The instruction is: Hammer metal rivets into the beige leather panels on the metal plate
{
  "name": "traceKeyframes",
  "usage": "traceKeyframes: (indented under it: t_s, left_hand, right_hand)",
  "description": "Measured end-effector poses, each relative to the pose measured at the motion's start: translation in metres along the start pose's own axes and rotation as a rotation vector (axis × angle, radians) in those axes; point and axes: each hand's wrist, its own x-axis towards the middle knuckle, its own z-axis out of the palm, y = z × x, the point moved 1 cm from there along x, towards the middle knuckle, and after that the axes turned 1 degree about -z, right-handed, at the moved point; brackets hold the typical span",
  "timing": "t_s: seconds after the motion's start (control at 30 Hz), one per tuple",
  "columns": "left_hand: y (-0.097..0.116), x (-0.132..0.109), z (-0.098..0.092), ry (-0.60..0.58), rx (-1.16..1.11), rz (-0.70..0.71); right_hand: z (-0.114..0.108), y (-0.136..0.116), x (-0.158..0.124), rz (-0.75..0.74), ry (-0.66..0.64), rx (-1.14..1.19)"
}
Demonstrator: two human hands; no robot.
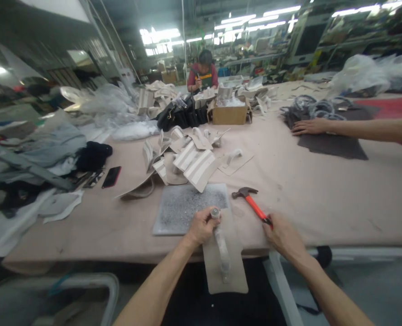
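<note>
My left hand (201, 226) grips a small metal punch (215, 213) standing upright on a beige cut piece (233, 267) with a wrapped handle strap (222, 251) on it. The piece overlaps a grey pitted slab (184, 206) and hangs over the table's near edge. My right hand (282, 235) holds the red handle of a hammer (251, 203), whose dark head rests on the table just right of the slab.
A heap of beige cut pieces (187, 158) lies beyond the slab. A black phone (112, 176) lies at the left beside piled cloth. Another person's hand (308, 127) rests on dark material at the right. A person (203, 72) works behind a cardboard box (228, 113).
</note>
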Motion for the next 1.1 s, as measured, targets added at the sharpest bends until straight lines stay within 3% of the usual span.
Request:
traceKeyframes:
  t_s: [0.07, 0.17, 0.23, 0.27, 0.33, 0.47, 0.53, 0.6, 0.7, 0.87, 0.9, 1.0, 1.1]
  left_hand:
    - [0.000, 0.000, -0.001, -0.006, -0.016, 0.004]
    - [0.001, -0.001, -0.002, -0.011, -0.033, 0.022]
    - [0.002, 0.000, -0.002, -0.015, -0.044, 0.034]
    - [0.002, 0.000, -0.002, -0.018, -0.049, 0.039]
    - [0.003, 0.000, -0.003, -0.023, -0.056, 0.051]
    - [0.004, 0.001, -0.003, -0.028, -0.064, 0.060]
    - [0.004, 0.001, -0.003, -0.023, -0.060, 0.048]
    - [0.003, 0.001, -0.003, -0.021, -0.059, 0.033]
    - [0.003, -0.001, -0.001, -0.031, -0.062, 0.027]
    - [0.005, 0.001, -0.002, -0.039, -0.045, 0.038]
    - [0.005, 0.002, -0.003, -0.034, -0.040, 0.033]
    - [0.007, 0.001, -0.006, -0.019, -0.008, -0.006]
    - [0.021, -0.005, 0.000, 0.003, 0.070, -0.055]
  right_hand:
    - [-0.004, -0.002, 0.007, 0.037, -0.153, 0.261]
    - [-0.014, -0.023, 0.010, 0.217, -0.452, 0.783]
    - [-0.025, -0.039, 0.005, 0.293, -0.563, 0.945]
    - [-0.031, -0.045, 0.002, 0.294, -0.550, 0.950]
    - [-0.047, -0.054, -0.007, 0.198, -0.396, 0.882]
    - [-0.082, -0.063, -0.031, -0.226, 0.152, 0.536]
    - [-0.090, -0.065, -0.041, -0.397, 0.261, 0.370]
    - [-0.090, -0.067, -0.047, -0.490, 0.198, 0.241]
    - [-0.091, -0.068, -0.052, -0.513, 0.110, 0.161]
    - [-0.100, -0.069, -0.059, -0.450, 0.434, 0.295]
    - [-0.098, -0.068, -0.059, -0.471, 0.446, 0.294]
    - [-0.086, -0.064, -0.056, -0.575, 0.263, 0.159]
    - [-0.082, -0.059, -0.060, -0.468, 0.017, 0.022]
